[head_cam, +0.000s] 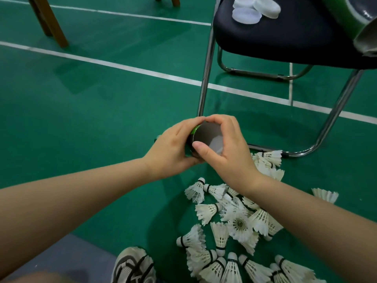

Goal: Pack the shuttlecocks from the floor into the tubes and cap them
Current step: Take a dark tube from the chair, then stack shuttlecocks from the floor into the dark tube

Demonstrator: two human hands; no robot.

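Left hand (171,152) wraps the green-and-black tube (206,133), steadying it just beside the chair's (285,37) front leg; right hand (230,148) curls thumb and fingers round the tube's dark upturned end, perhaps seating a cap, hard to tell; shuttlecocks (238,223) lie heaped on the floor (102,99) by the chair's foot.

tube (208,133): black with a green band, held off the floor, dark round end facing me. My left hand (173,148) wraps the body and my right hand (228,148) curls over the end, thumb on it. There's a pale see-through patch there, can't tell if it's a cap.
second tube (350,15): green and black, lying on the chair (275,37) seat, open cardboard end my way
caps (246,15): three, cloudy white, bunched up and overlapping on the same seat
shuttlecocks (238,223): white feathers, messy heap on the floor (102,99) under my right arm, a few by the chair foot
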